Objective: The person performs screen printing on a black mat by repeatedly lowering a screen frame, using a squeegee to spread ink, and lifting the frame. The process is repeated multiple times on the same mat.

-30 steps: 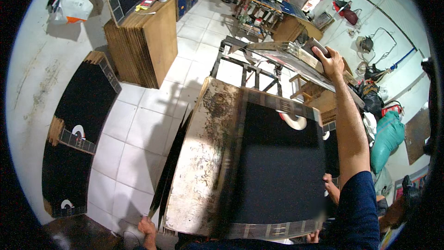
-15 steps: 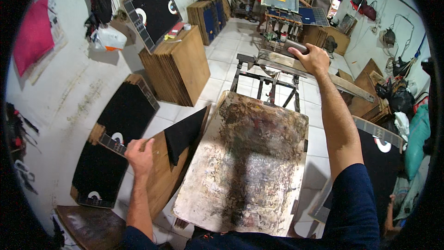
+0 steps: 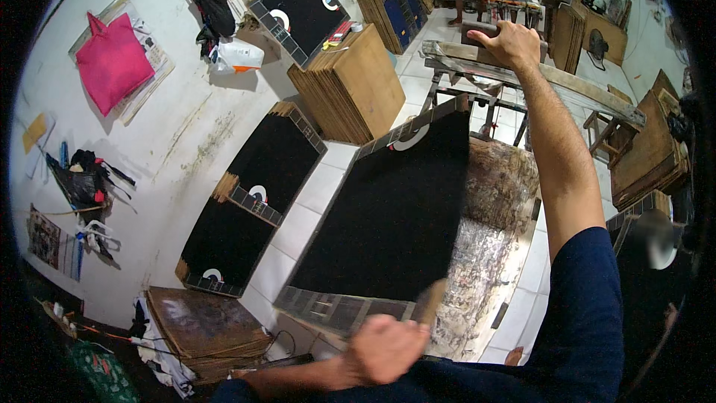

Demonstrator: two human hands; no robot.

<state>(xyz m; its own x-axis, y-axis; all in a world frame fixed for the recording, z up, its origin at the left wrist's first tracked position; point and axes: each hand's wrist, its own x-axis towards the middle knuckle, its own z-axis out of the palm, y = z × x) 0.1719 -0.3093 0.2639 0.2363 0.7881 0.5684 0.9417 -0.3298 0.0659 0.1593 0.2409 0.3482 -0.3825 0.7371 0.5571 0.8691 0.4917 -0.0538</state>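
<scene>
The black board [image 3: 380, 209] lies slantwise in front of me, its long axis running away from my body and leaning right; its far end points at the frame, its near end toward my left hand, and its right side overlaps the bed [image 3: 488, 231] in this view, though whether the two touch I cannot tell; the stained bed shows only its right part, the rest hidden behind the board, its near end cut off by my dark shirt; beyond, the frame [image 3: 589, 95] is raised and seen nearly edge-on, sloping down to the right, its face hard to make out; my right hand [image 3: 511, 46] is wrapped over a brown bar [image 3: 485, 33] at the frame's upper edge, thumb stretched left, the other fingertips out of sight behind it; my left hand [image 3: 389, 349] is curled tight at the board's near right corner, blurred, so I cannot tell how each finger sits; at the board's far end, beside the grey edging, shows a white arc [image 3: 418, 139].
</scene>
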